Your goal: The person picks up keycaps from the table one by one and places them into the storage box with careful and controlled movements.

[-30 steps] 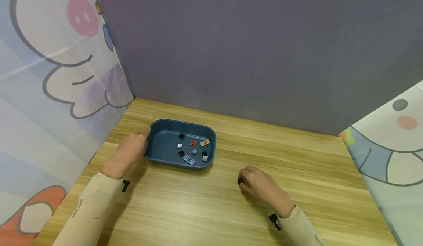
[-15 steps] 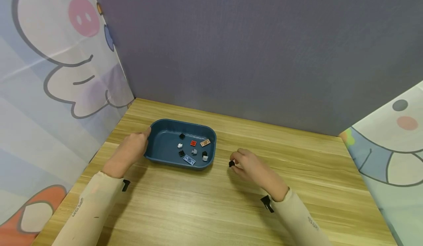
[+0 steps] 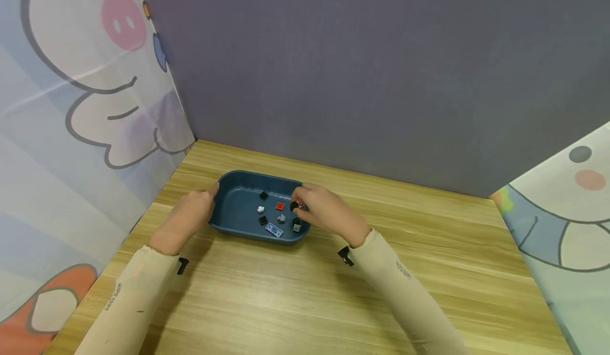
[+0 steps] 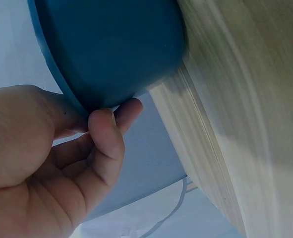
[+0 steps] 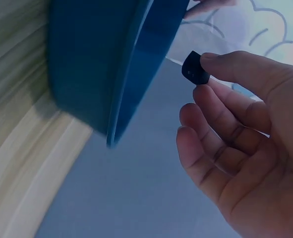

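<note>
A dark blue rectangular tray (image 3: 238, 229) with rounded corners stands on the wooden table. At its left end, my left hand (image 3: 187, 214) grips the rim; the left wrist view shows the thumb and curled fingers pinching the tray wall (image 4: 111, 44). Over the tray's right end, my right hand (image 3: 329, 209) pinches a small black toy brick (image 5: 196, 68) between thumb and fingertips. Inside the tray lie a red brick (image 3: 280, 205), a white piece (image 3: 260, 209), a grey piece (image 3: 281, 218), a printed light-blue tile (image 3: 274, 230) and several black pieces (image 3: 263, 220). My right hand hides the tan tile.
A wooden table (image 3: 267, 291) carries the tray. Behind it rises a grey partition (image 3: 362, 79), and cartoon-printed cloth (image 3: 90, 132) hangs at the left, with more cloth (image 3: 581, 212) at the right. Black straps show at both wrists.
My right hand has lifted the black toy brick off the table and carried it left and away from me, over the tray. The left hand keeps its hold on the rim.
</note>
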`<state>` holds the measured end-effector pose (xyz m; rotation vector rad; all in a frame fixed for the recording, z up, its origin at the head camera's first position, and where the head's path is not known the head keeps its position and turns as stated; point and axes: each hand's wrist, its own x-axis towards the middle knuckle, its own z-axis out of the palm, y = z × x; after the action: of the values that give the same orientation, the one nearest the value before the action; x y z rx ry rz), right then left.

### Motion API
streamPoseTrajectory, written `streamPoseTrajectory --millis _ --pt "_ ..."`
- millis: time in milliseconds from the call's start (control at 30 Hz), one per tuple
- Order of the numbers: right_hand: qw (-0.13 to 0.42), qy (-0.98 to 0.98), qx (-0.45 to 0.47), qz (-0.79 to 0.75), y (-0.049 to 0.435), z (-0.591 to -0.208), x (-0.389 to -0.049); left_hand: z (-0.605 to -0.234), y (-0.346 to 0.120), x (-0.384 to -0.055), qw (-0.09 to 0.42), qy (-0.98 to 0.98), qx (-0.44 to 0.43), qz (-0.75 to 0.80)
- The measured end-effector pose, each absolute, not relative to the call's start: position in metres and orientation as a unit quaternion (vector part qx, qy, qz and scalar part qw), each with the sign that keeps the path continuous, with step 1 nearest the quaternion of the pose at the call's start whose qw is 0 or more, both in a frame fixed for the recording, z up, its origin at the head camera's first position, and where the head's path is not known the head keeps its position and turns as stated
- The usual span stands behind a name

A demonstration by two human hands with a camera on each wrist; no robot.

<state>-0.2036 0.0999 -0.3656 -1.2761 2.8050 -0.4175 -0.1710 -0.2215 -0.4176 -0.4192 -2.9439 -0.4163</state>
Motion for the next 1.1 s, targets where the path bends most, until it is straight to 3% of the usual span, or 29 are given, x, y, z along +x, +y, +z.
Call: streamPoseTrajectory --millis 567,1100 --pt "0.098 0.901 -0.418 -0.068 -0.01 -0.385 -0.235 -0.416 -0.221 -0.171 0.057 -0.981 -0.124 -0.136" --pt "0.102 0.904 -0.412 -0.048 -0.018 -0.389 -0.227 -0.414 -0.219 -0.17 0.049 -0.982 -0.121 -0.134"
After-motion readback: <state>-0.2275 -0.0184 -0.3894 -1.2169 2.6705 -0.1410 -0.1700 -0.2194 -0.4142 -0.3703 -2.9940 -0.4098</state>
